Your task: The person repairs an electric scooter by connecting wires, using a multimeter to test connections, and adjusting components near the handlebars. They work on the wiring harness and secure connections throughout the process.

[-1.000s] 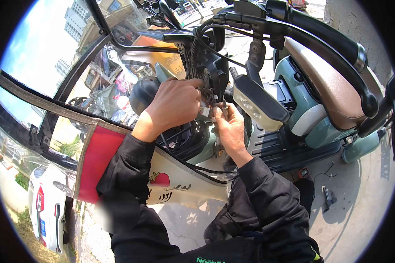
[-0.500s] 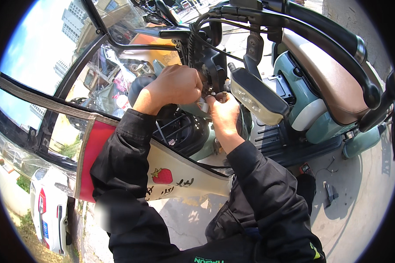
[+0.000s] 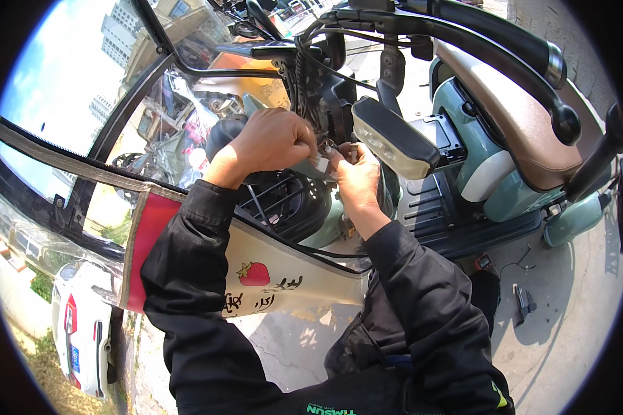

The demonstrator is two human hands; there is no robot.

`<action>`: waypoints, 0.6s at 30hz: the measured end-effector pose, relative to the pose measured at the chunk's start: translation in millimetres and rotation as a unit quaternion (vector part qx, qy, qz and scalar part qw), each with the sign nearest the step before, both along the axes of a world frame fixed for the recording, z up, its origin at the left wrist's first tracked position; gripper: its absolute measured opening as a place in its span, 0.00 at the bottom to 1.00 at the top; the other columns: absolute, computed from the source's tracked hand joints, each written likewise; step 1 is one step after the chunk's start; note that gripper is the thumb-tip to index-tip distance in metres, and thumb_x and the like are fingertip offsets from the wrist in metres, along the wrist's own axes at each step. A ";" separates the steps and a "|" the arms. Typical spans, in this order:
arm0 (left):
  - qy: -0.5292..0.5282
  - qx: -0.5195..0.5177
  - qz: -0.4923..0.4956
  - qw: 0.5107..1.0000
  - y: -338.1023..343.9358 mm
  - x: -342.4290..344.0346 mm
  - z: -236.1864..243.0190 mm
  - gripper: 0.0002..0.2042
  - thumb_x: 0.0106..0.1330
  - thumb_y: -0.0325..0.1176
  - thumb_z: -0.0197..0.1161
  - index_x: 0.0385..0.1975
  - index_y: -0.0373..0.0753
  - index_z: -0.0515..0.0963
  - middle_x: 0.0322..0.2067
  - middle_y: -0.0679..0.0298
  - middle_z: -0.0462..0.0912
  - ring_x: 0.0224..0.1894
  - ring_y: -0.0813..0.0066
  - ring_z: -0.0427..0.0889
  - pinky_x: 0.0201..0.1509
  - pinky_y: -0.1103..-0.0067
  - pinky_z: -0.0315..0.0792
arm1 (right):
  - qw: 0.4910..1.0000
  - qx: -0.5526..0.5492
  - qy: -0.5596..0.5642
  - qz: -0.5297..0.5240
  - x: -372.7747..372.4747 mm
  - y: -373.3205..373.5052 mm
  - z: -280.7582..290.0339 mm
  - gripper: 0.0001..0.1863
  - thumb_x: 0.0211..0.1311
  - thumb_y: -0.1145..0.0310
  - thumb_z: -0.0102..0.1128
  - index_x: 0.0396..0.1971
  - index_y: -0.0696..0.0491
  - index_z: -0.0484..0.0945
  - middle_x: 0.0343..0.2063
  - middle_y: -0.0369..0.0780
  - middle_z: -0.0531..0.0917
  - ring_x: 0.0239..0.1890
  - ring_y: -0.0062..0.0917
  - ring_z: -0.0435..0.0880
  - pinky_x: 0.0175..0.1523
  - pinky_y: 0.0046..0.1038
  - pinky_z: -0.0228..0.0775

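Observation:
Both of my hands are at the opened front of a pale green electric scooter, among a bundle of dark wires (image 3: 303, 90). My left hand (image 3: 273, 142) is closed, knuckles up, and its curled fingers hide most of what they grip. A small white plug connector (image 3: 322, 164) shows right by its fingertips. My right hand (image 3: 359, 178) is closed in a pinch, thumb toward the left hand, on a small pale brownish connector (image 3: 354, 152) with thin wires. The fingertips of the two hands are nearly touching.
A headlight unit (image 3: 394, 142) hangs just right of my right hand, beneath the handlebar (image 3: 491, 48). A black basket (image 3: 284, 207) and a cream-and-red cover (image 3: 304, 277) lie below my hands. The brown seat (image 3: 512, 131) is to the right. A meter (image 3: 484, 262) and a dark tool (image 3: 523, 303) lie on the ground.
The white connector shows more clearly between my hands, which stay close together. The handlebar and headlight have shifted slightly left in view.

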State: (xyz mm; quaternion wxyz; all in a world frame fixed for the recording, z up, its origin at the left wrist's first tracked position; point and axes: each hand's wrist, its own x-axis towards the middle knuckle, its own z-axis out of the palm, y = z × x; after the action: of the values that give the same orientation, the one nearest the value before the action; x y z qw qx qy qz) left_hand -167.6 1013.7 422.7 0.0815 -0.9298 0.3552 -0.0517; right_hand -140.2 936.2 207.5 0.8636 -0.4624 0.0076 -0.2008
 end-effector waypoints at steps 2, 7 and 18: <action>0.001 -0.028 -0.034 0.999 3.7 -4.8 -2.6 0.10 0.51 0.29 0.59 0.25 0.45 0.89 0.28 0.64 0.89 0.32 0.58 0.86 0.41 0.70 0.77 | 0.999 0.017 -0.029 0.001 -2.4 -1.5 -2.9 0.05 0.66 0.72 0.67 0.37 0.57 0.81 0.29 0.33 0.83 0.29 0.14 0.79 0.37 0.19 0.72; 0.014 -0.026 0.043 0.999 0.3 -9.1 0.8 0.09 0.54 0.30 0.59 0.27 0.42 0.87 0.29 0.58 0.88 0.33 0.55 0.86 0.41 0.66 0.77 | 0.998 0.029 -0.054 0.028 -6.3 -4.5 -1.7 0.08 0.71 0.66 0.65 0.39 0.56 0.83 0.30 0.32 0.84 0.30 0.12 0.78 0.37 0.18 0.71; -0.160 0.059 0.119 0.978 -23.5 11.5 -15.1 0.12 0.49 0.36 0.67 0.32 0.38 0.86 0.31 0.48 0.87 0.41 0.47 0.87 0.48 0.60 0.79 | 0.996 0.027 -0.020 0.085 -10.5 -5.8 14.1 0.14 0.65 0.65 0.72 0.44 0.60 0.85 0.37 0.35 0.87 0.38 0.17 0.82 0.46 0.22 0.74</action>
State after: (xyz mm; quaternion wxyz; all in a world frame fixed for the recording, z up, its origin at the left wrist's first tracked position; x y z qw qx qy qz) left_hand -156.0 990.2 407.6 0.1972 -0.9387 0.2268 -0.1686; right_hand -150.7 930.4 221.6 0.8894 -0.4342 -0.0437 -0.1358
